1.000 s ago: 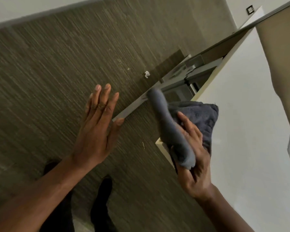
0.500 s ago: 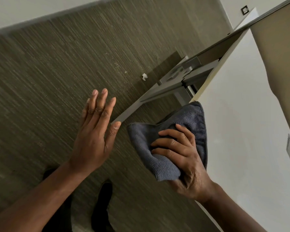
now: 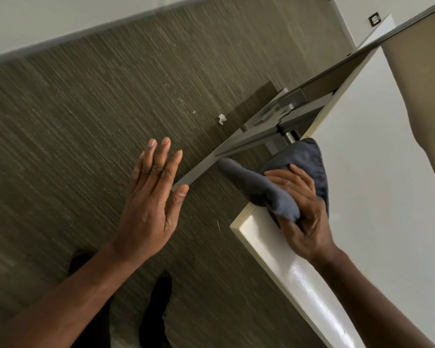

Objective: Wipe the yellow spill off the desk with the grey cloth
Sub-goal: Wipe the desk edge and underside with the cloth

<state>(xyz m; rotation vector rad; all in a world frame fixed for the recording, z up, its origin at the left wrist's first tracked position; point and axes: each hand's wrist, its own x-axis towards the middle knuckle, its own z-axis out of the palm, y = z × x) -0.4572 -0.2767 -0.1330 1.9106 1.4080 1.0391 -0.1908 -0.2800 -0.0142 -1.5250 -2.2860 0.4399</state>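
Since half a second ago the right hand (image 3: 303, 217), gripping the cloth (image 3: 274, 189), has pressed it onto the surface (image 3: 362, 197) corner; left hand (image 3: 148, 197) stays open; no spill visible, so wiping looks nearly finished.

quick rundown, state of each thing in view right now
grey cloth: bunched, partly on the desk corner, partly hanging past its edge
right hand: grip shut on the cloth, at the desk corner
left hand: open, flat, empty, held out over the floor
white desk: glossy, no yellow spill visible
small white scrap: lying on the carpet
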